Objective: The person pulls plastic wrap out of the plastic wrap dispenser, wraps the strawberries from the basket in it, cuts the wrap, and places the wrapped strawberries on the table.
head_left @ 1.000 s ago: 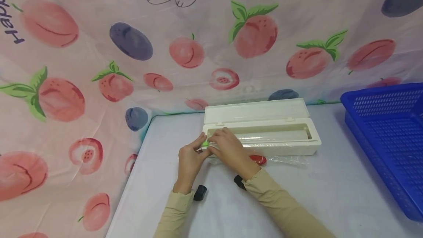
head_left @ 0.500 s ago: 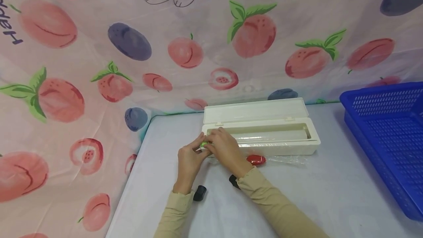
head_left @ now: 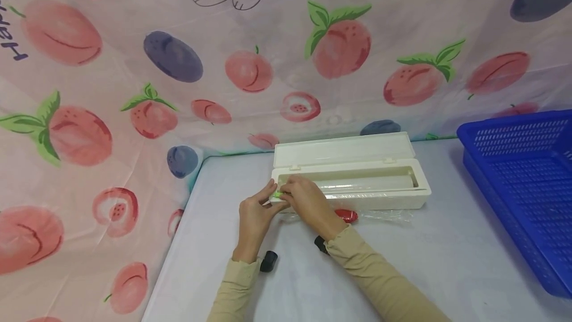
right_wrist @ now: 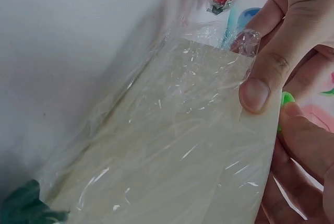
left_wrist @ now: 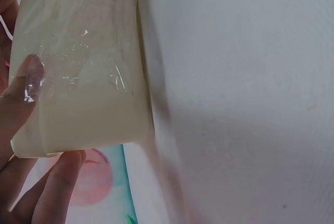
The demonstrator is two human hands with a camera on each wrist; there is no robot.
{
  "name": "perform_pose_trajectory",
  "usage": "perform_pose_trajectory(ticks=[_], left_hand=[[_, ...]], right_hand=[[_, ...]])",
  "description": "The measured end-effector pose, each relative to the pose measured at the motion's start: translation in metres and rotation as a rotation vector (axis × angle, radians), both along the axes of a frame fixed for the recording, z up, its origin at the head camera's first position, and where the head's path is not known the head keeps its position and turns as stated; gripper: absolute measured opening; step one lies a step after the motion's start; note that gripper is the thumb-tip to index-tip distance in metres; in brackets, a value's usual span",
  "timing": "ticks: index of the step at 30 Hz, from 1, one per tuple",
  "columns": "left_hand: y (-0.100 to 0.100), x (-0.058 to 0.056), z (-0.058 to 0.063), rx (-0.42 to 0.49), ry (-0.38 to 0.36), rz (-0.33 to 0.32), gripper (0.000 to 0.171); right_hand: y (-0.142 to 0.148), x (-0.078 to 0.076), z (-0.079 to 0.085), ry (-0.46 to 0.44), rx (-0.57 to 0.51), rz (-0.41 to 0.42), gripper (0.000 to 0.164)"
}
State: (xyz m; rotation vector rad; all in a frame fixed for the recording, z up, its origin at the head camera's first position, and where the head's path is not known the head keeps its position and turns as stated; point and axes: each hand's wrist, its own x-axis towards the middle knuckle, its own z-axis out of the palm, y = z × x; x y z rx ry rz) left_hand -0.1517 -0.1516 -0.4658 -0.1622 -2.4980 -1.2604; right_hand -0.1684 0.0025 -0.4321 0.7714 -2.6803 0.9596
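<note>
A white cling film box (head_left: 380,201) lies on the table with its lid (head_left: 344,153) raised at the back. Inside it is a pale film roll (head_left: 371,183), and clear film hangs over the front. My left hand (head_left: 254,215) grips the box's left end; in the left wrist view its thumb (left_wrist: 34,80) presses film against the front wall. At the same corner, my right hand (head_left: 308,202) pinches a small green slide cutter (head_left: 277,195), mostly hidden by fingers. A red object (head_left: 346,215) in clear film (head_left: 388,216) lies before the box, partly behind the right wrist.
A blue perforated basket (head_left: 473,163) stands on the right of the white-covered table (head_left: 402,262). A fruit-printed curtain (head_left: 223,128) borders the back and left. In the right wrist view, a dark green piece (right_wrist: 28,203) shows at the lower left, its kind unclear.
My right hand has shifted slightly left, then a little back to the right, with the green slide cutter. The left hand keeps its hold on the box end. The view has drifted slightly.
</note>
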Motion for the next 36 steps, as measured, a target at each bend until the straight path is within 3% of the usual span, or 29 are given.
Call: perform_pose_trajectory(ticks=[16,29,36], left_hand=[[0.000,0.000,0.001,0.049,0.003,-0.030,0.059],[-0.001,0.001,0.002,0.088,-0.015,-0.037,0.062],[-0.001,0.001,0.002,0.084,-0.012,-0.041,0.062]], right_hand=[[0.017,0.002,-0.001,0.061,0.037,-0.001,0.007],[0.064,0.010,0.002,0.066,0.063,-0.013,0.005],[0.098,0.016,-0.001,0.049,0.061,-0.074,0.003]])
